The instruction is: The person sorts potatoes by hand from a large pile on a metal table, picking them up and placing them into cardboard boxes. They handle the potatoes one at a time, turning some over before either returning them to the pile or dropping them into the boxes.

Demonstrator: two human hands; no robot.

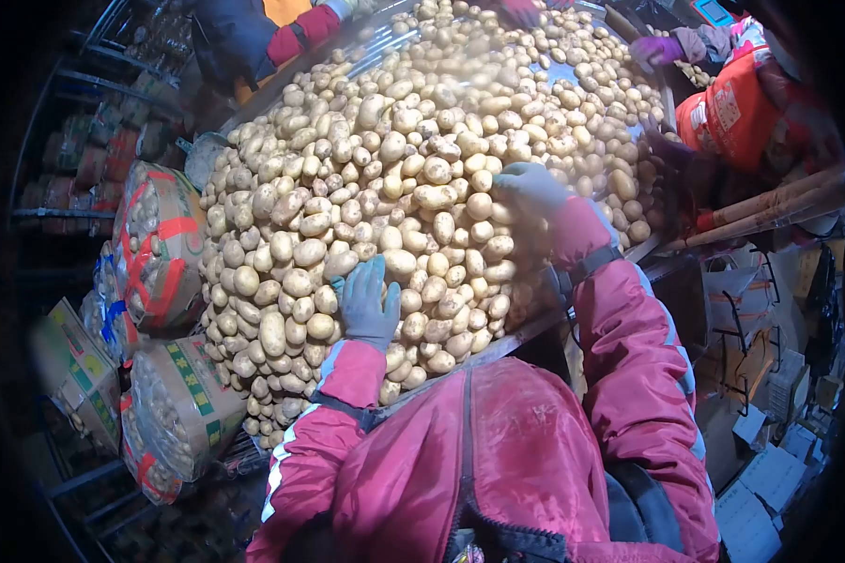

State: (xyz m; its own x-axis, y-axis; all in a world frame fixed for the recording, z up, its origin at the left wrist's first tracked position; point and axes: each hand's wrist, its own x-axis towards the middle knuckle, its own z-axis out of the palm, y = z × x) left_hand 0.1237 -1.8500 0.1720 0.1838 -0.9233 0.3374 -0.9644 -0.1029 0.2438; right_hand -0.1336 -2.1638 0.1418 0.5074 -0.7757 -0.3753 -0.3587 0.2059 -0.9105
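Observation:
A large heap of potatoes (338,178) covers the table in front of me. My left hand (370,305), in a grey-blue glove, lies on the near part of the heap with its fingers spread, touching potatoes. Farther forward and to the right, my right hand (533,188) wears a similar glove. Its fingers stretch leftward over the potatoes, and no potato shows in its grasp; the underside of this hand is hidden.
Potato-filled bags (160,249) and a green-labelled bag (183,403) stand at the left. A purple-gloved co-worker's hand (657,52) and another person's red sleeve (300,38) are across the table. The table's metal edge (507,347) runs before me.

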